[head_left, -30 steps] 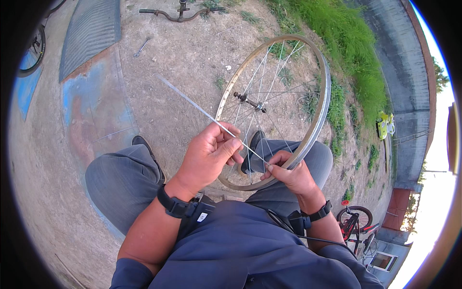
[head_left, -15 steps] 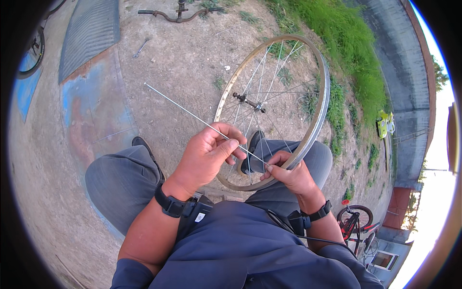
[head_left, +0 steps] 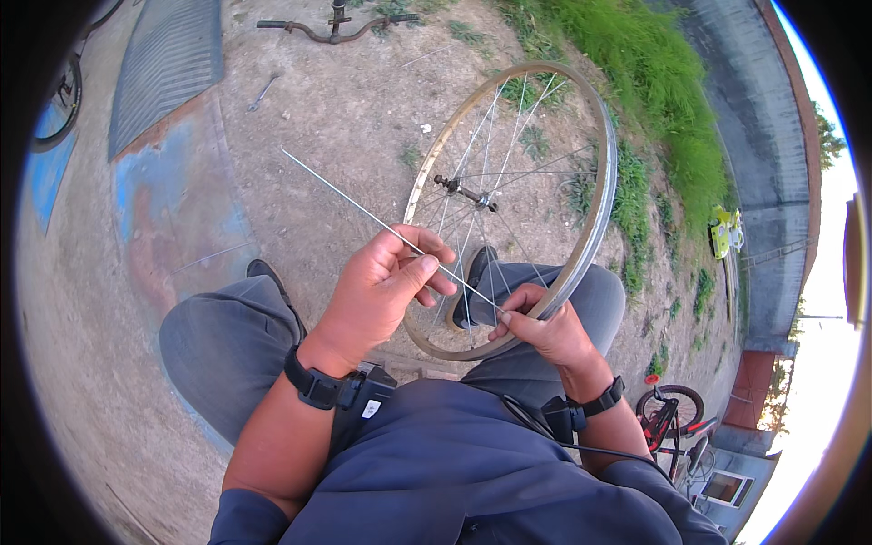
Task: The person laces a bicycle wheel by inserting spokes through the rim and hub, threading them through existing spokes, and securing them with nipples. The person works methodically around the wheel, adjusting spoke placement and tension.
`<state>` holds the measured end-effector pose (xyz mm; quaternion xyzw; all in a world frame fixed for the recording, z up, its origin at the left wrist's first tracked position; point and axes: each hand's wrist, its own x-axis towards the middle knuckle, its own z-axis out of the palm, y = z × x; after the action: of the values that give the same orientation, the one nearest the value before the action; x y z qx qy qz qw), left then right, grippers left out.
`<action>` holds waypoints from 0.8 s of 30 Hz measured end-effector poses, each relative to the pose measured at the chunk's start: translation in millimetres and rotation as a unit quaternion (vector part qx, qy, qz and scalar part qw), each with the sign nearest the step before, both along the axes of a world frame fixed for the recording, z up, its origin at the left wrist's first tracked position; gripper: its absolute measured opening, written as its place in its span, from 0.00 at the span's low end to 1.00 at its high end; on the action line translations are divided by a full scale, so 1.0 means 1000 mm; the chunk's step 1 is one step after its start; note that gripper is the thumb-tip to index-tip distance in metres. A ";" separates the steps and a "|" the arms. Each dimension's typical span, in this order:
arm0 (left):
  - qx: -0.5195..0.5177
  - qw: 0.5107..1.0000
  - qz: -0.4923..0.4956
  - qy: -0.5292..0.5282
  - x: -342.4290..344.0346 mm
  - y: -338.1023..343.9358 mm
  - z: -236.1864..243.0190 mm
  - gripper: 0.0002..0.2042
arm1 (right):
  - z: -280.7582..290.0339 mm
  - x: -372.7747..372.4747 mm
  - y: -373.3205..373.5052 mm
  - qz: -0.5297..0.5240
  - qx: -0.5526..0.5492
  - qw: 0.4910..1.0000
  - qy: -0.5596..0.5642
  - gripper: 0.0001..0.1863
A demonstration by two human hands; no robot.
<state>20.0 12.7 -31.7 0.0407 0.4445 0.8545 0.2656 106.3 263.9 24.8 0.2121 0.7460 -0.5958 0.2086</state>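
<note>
A bare bicycle wheel [head_left: 595,227] with a silver rim, spokes and hub [head_left: 463,193] stands upright between my knees. My left hand [head_left: 386,286] pinches a loose thin metal spoke [head_left: 341,193] that slants up and to the left, away from the wheel. My right hand [head_left: 540,325] grips the wheel's rim at its near lower edge and pinches the near end of that spoke against it. Both wrists wear dark bands.
I sit on dry dirt ground with grey trousers. A handlebar part [head_left: 331,27] lies at the far top. A corrugated metal sheet [head_left: 163,64] and a tyre [head_left: 56,104] are at upper left. Grass [head_left: 636,100] borders the right. A red bicycle [head_left: 672,418] stands lower right.
The loose spoke has slid up and to the left through my left fingers, then its far tip has come back a little toward the wheel. The right hand stays on the rim.
</note>
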 end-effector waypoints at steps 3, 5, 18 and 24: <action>0.000 1.000 0.005 -0.006 0.000 0.000 -0.002 0.06 | -0.001 0.001 0.001 0.000 -0.003 1.000 0.001 0.06; -0.018 1.000 0.024 -0.002 0.000 0.000 -0.005 0.07 | -0.002 0.002 0.002 -0.001 -0.012 1.000 0.006 0.06; -0.240 0.965 0.085 0.070 -0.013 -0.003 -0.014 0.13 | 0.002 0.002 0.007 0.025 0.010 1.000 -0.003 0.03; -0.471 0.797 0.106 0.364 -0.020 -0.007 -0.030 0.20 | 0.003 0.002 0.009 0.040 0.025 0.999 -0.010 0.03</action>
<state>-0.1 5.4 -62.1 0.1707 0.8574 0.4851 -0.0218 108.1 273.0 27.5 0.1928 0.7666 -0.5660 0.2343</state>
